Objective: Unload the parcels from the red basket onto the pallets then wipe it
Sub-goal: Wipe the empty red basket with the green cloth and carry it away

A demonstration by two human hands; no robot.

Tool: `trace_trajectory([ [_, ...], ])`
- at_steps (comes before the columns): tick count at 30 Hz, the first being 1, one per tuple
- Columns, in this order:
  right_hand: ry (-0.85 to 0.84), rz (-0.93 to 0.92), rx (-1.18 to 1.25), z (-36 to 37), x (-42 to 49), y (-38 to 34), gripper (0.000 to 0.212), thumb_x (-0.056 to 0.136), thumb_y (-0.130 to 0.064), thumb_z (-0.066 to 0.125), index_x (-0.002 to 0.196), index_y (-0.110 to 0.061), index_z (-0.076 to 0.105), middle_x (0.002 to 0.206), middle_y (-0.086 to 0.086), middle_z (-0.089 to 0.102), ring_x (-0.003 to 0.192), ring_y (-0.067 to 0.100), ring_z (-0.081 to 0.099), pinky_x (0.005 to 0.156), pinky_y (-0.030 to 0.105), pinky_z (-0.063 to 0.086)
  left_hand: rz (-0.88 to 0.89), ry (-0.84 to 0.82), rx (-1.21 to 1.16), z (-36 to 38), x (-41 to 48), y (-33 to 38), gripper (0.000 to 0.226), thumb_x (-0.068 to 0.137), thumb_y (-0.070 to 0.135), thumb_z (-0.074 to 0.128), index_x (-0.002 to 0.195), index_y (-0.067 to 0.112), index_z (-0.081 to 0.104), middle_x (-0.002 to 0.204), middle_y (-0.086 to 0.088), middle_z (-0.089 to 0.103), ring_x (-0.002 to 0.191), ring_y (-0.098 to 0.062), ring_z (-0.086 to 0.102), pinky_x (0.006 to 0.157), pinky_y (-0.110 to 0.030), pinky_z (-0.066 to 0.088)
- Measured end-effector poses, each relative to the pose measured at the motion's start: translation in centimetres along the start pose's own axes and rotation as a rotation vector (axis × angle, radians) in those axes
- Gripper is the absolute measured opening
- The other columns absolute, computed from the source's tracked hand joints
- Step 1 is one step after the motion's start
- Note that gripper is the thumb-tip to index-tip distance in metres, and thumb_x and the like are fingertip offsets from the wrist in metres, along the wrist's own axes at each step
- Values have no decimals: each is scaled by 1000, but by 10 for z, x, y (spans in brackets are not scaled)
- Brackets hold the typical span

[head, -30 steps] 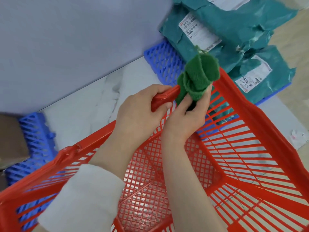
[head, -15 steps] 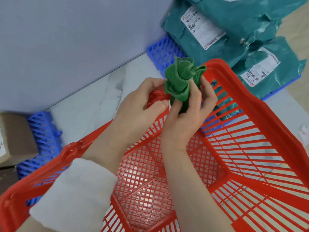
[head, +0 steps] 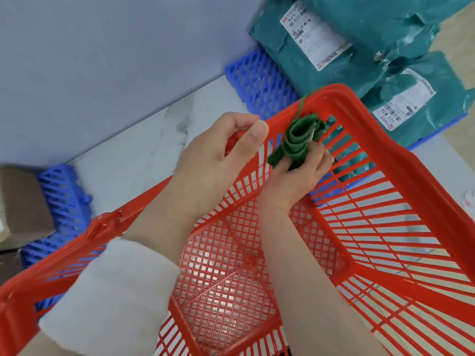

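the red basket (head: 401,152) is moulded of hard plastic, smooth and faintly glossy along its lattice. the green cloth (head: 295,140) is seen as a thick fabric, matt and rough-napped. the teal parcels (head: 372,27) are wrapped in thin plastic film, crinkled and slightly shiny, with white paper labels (head: 316,39) stuck on. the blue pallet (head: 259,80) is made of rigid plastic. a brown box (head: 20,201) is shown in dull cardboard. the floor (head: 133,155) is finished smooth and marble-veined; the sleeve (head: 110,291) is of soft white cloth.

I count one red basket (head: 341,96), one green cloth (head: 295,140), two blue pallets (head: 259,83) (head: 64,196), two labelled teal parcels (head: 272,47) (head: 437,119), one brown box (head: 20,201), two hands (head: 218,155) (head: 295,181).
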State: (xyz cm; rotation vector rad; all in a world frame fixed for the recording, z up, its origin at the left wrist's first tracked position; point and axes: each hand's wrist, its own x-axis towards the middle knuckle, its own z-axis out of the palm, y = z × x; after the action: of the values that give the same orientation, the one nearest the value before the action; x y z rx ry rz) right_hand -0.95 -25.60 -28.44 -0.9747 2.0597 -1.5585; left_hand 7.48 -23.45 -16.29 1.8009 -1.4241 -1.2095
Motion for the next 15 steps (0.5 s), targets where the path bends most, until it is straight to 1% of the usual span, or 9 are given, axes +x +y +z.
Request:
trace_trajectory([
  [2, -6, 75, 16, 5, -9, 16, 26, 79, 10, 52, 104, 12, 58, 111, 29, 53, 105, 39, 53, 94, 36, 41, 13, -10, -26, -1, -2, 1, 42, 76, 65, 29, 105, 45, 53, 104, 18, 65, 97, -3, 63, 93, -39, 49],
  [5, 50, 188, 22, 8, -9, 19, 28, 84, 0, 46, 111, 5, 56, 116, 21, 53, 110, 32, 51, 97, 31, 40, -5, -26, -14, 8, 1, -5, 47, 79, 67, 29, 109, 41, 54, 107, 16, 65, 100, -7, 63, 91, -38, 49],
  [8, -92, 161, 164, 3, -14, 17, 32, 80, 12, 49, 111, 15, 54, 116, 31, 52, 109, 41, 52, 96, 31, 37, -23, -120, 107, 27, 4, -7, 64, 81, 74, 12, 124, 41, 46, 121, 13, 60, 113, -12, 57, 95, -40, 45],
  [9, -143, 188, 217, 1, -13, 19, 32, 82, 12, 47, 113, 17, 52, 117, 29, 51, 109, 39, 53, 95, 28, 37, -16, -85, 76, 24, 3, -6, 60, 82, 73, 17, 121, 40, 48, 117, 13, 62, 110, -12, 59, 94, -40, 45],
  [10, -158, 159, 204, -2, -13, 24, 33, 86, 13, 42, 118, 18, 46, 119, 21, 52, 109, 30, 55, 93, 23, 38, 9, -32, 32, 18, 2, -9, 53, 82, 70, 24, 115, 40, 51, 111, 13, 64, 104, -11, 62, 92, -40, 47],
  [11, -135, 125, 128, -4, -12, 24, 36, 90, 14, 32, 125, 19, 38, 120, 7, 51, 106, 15, 56, 89, 15, 39, 23, 13, 6, 11, 0, -6, 49, 81, 68, 28, 112, 39, 52, 106, 14, 66, 99, -9, 63, 91, -40, 48],
  [12, -67, 60, -20, -6, -9, 25, 40, 92, 14, 23, 131, 19, 29, 117, -5, 48, 101, 2, 55, 83, 8, 38, 46, 34, 12, 7, -2, -5, 47, 82, 66, 30, 111, 38, 52, 103, 17, 65, 97, -6, 63, 91, -37, 49],
  [13, -70, 52, -103, -8, -8, 23, 40, 92, 14, 23, 131, 18, 29, 117, -5, 48, 100, 2, 54, 81, 6, 36, 71, 33, 64, 0, -6, -6, 46, 84, 65, 30, 114, 37, 50, 102, 21, 63, 96, -1, 61, 90, -30, 48],
  [15, -95, 94, -122, -11, -13, 26, 37, 85, 12, 43, 123, 12, 45, 121, 16, 48, 108, 24, 52, 85, 11, 31, 115, 63, 216, 8, -2, -8, 46, 88, 59, 31, 123, 32, 45, 107, 26, 56, 97, 5, 55, 86, -11, 41],
])
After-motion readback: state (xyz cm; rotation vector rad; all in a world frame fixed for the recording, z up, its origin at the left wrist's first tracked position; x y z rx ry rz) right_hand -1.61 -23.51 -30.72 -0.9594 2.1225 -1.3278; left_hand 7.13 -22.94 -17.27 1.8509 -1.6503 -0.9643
